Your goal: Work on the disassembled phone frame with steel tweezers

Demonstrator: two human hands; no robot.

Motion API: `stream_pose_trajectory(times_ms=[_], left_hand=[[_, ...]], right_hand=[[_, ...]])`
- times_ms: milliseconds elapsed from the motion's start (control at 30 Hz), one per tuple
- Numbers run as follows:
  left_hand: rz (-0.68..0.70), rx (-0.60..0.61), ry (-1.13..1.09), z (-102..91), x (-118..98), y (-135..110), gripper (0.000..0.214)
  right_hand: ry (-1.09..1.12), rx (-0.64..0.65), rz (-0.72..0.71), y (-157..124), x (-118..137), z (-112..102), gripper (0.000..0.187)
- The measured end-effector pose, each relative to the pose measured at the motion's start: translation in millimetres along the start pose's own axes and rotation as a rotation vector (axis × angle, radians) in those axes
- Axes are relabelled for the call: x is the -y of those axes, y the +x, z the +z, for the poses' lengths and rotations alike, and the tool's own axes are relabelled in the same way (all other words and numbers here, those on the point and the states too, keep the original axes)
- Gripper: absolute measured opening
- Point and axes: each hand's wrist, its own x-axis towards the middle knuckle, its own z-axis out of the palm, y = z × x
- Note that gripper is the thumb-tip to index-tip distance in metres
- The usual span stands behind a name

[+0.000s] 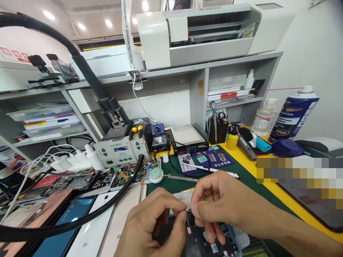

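Observation:
Low in the middle of the head view, my left hand [155, 217] is closed in a pinch, thumb against index fingertip. My right hand [219, 200] comes in from the right and also pinches, its fingertips almost meeting those of the left. Whatever sits between the fingertips is too small to make out. Right below both hands lies an opened phone [193, 241] with its dark inner side up, partly covered by the fingers. Behind the fingertips shows a pale, flat piece [184, 198], largely hidden.
A black hose [88, 223] arcs across several phones [92, 228] on the left. Behind stand a grey rework station [120, 150], a tray of circuit boards [128, 176] and a hot plate [187, 137]. A white pen-like tool [214, 169] and metal tweezers [182, 178] lie on the green mat [171, 167]. Rightward stands a spray can [293, 114].

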Motion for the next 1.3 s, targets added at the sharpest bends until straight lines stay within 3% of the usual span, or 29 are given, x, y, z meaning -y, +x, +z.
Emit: stream_pose_trajectory(times_ms=[333,500,667,767,933,1300], left_hand=[[0.077,-0.009,-0.005,4.1,1.4,1.2,0.019],[-0.045,-0.070,-0.066,10.0,-3.5,-3.2,0.016],[-0.087,-0.040,-0.097,9.8,-6.2,-4.3,0.017],[-0.024,-0.043,-0.043,6.1,-3.3,-3.1,0.015],[0.203,-0.022,0.085,1.2,3.0,0.0,0.022],[0.200,-0.052,0.100,-0.8,1.6,0.5,0.021]], right_hand=[[0.019,0.029,0.034,0.8,2.7,3.2,0.006],[0.041,0.032,0.055,-0.4,1.0,4.7,0.006],[0.089,0.055,0.067,1.1,2.1,5.6,0.005],[0.106,0.069,0.072,0.7,4.3,6.2,0.005],[0.111,0.064,0.073,0.2,5.5,6.2,0.006],[-0.024,0.047,0.020,-2.9,4.5,1.4,0.010]])
